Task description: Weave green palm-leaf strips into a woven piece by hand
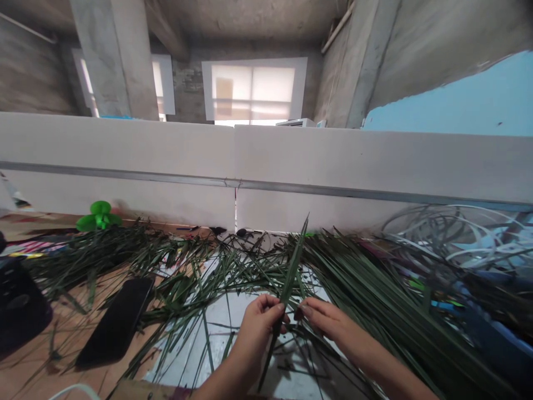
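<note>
A long, pointed green leaf point(291, 272) stands at a steep tilt over the white work surface. My left hand point(260, 325) pinches it between thumb and fingers near its lower half, the tip pointing up and away from me. Just to the right, my right hand point(325, 319) is held close beside the leaf with thumb and fingertips pressed together. Something dark shows at those fingertips, too small to name. Cut leaf strips point(225, 272) lie scattered under and beyond both hands. To the right spreads a thick bundle of long green leaves point(370, 294).
A black phone point(116, 322) lies on the left, with a dark device point(20, 303) farther left. A green fan-shaped object point(100, 216) stands at the back left. Coiled white strips point(458, 233) and a blue container point(491, 316) are on the right. A white partition point(166, 150) closes off the back.
</note>
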The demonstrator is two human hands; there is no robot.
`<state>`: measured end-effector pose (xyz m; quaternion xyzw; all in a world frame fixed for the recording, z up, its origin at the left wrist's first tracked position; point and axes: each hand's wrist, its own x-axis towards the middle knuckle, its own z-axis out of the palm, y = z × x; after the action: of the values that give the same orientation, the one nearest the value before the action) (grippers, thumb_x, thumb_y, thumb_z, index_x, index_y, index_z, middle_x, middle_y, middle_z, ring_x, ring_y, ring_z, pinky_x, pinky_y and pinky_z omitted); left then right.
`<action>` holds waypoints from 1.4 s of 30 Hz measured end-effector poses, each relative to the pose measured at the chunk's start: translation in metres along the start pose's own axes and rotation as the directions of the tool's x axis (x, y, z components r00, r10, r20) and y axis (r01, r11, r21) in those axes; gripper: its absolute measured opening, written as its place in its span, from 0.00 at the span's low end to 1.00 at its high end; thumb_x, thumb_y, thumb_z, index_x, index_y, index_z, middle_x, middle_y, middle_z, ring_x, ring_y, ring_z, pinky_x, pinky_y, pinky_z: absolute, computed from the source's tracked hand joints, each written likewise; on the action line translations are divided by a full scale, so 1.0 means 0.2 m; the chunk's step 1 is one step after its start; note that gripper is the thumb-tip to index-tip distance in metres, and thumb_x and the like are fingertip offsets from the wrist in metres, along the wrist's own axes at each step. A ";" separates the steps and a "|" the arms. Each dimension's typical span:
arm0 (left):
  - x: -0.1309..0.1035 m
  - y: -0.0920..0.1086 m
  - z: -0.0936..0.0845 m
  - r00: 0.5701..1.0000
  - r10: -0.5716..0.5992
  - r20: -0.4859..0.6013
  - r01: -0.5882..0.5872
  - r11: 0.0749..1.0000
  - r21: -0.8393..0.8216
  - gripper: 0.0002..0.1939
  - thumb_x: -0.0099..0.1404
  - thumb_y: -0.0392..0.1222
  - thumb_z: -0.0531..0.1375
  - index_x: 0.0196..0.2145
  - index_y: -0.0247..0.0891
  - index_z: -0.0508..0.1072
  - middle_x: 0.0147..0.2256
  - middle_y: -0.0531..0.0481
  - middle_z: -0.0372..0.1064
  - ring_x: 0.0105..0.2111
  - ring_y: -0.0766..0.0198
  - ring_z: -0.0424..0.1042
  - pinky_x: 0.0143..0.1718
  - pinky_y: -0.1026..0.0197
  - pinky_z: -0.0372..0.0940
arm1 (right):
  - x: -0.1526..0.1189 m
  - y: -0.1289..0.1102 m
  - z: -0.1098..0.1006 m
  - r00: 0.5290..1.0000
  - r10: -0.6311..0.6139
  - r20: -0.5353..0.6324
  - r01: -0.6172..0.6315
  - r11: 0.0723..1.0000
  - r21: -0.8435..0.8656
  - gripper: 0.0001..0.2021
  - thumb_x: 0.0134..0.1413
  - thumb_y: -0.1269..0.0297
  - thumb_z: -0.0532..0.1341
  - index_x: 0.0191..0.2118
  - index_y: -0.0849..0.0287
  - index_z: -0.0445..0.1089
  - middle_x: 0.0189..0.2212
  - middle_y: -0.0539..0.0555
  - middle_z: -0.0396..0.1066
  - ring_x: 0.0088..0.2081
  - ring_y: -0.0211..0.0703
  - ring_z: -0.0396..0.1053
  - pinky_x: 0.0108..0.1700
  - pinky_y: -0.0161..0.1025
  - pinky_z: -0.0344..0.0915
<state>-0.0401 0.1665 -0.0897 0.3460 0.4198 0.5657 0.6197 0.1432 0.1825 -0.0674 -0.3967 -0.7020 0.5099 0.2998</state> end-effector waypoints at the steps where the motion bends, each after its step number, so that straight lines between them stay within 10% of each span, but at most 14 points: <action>1: 0.00 0.00 0.00 1.000 -0.003 0.010 0.003 1.000 0.005 0.17 0.43 0.48 0.69 0.26 0.36 0.68 0.20 0.52 0.70 0.18 0.69 0.64 0.24 0.65 0.57 | 0.00 0.00 0.01 1.000 -0.018 0.010 0.018 1.000 0.016 0.21 0.61 0.44 0.57 0.39 0.57 0.75 0.34 0.53 0.71 0.37 0.47 0.64 0.42 0.41 0.60; 23: -0.02 -0.05 0.02 0.999 -0.018 0.051 0.016 0.999 0.037 0.15 0.45 0.46 0.68 0.24 0.37 0.67 0.19 0.52 0.69 0.18 0.68 0.64 0.23 0.64 0.58 | 0.02 -0.01 0.08 1.000 0.004 0.000 -0.004 0.979 0.202 0.23 0.53 0.41 0.62 0.32 0.60 0.76 0.27 0.52 0.70 0.31 0.46 0.64 0.39 0.41 0.60; 32: 0.01 -0.05 0.02 0.998 -0.047 0.038 0.036 0.965 0.258 0.11 0.46 0.45 0.63 0.23 0.40 0.64 0.17 0.51 0.67 0.16 0.67 0.62 0.19 0.64 0.56 | 0.04 0.05 -0.03 0.999 0.026 -0.043 -0.035 0.973 -0.229 0.21 0.57 0.45 0.58 0.27 0.59 0.73 0.21 0.50 0.67 0.27 0.43 0.61 0.30 0.37 0.55; 42: 0.05 0.02 -0.11 0.979 0.204 0.017 -0.163 0.727 0.667 0.04 0.54 0.36 0.59 0.22 0.40 0.71 0.20 0.54 0.68 0.23 0.61 0.66 0.26 0.63 0.55 | 0.01 0.08 -0.27 0.978 -0.048 -0.201 -0.113 0.691 -0.714 0.06 0.50 0.65 0.63 0.31 0.55 0.79 0.32 0.54 0.74 0.36 0.49 0.71 0.37 0.39 0.58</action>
<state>-0.0624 0.1768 -0.0965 0.5674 0.5748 0.4471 0.3844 0.1912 0.2127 -0.0668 -0.5449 -0.8039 0.1551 0.1810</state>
